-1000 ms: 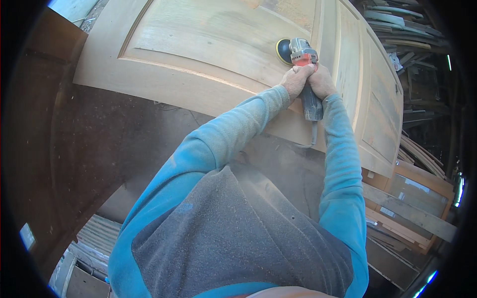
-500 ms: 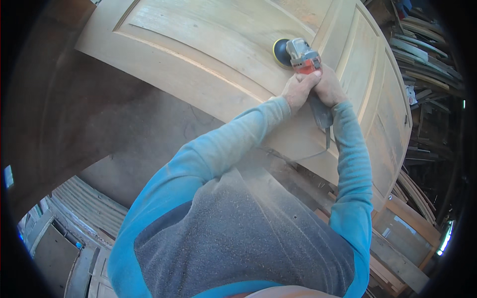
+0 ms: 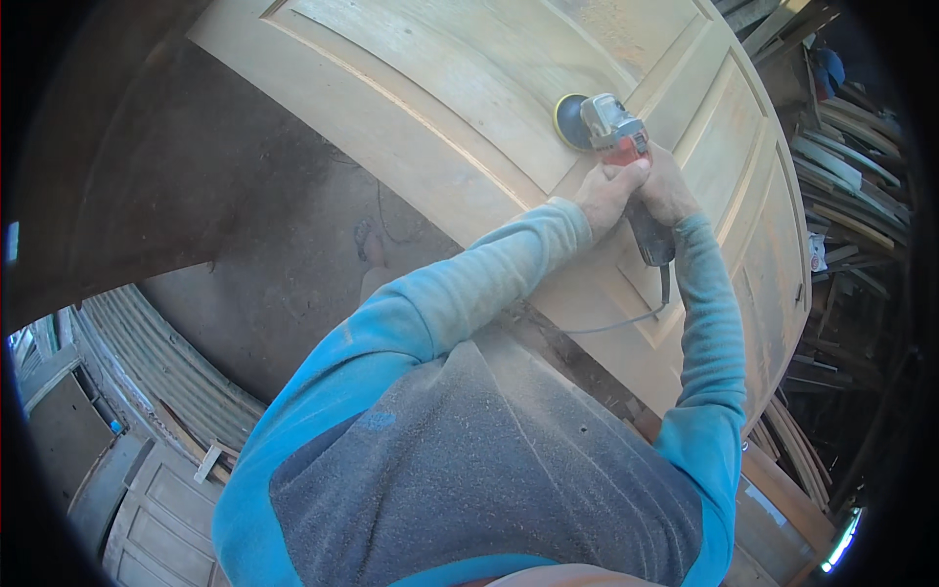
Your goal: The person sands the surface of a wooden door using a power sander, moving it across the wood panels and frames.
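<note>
An angle grinder (image 3: 618,127) with a grey head, red collar and dark body is held in both my hands over a pale wooden panelled door (image 3: 391,103). Its round, yellow-rimmed sanding disc (image 3: 571,122) is tilted against a raised panel near the panel's near-right end. My left hand (image 3: 608,191) is closed round the front of the body, thumb on top. My right hand (image 3: 669,189) wraps the body from the other side, its fingers partly hidden. From the rear end a grey power cord (image 3: 641,318) loops down over the door's edge.
Stacked wood offcuts (image 3: 851,166) lie along the right side. Corrugated sheets (image 3: 171,342) and another panelled door (image 3: 161,514) stand at lower left. A foot (image 3: 369,240) shows on the dusty floor beyond my left arm. Sawdust (image 3: 611,29) lies on the door.
The view has turned somewhat, and the grinder and both hands sit slightly lower and farther right in it. Both hands keep their grip; the disc stays on the same panel.
</note>
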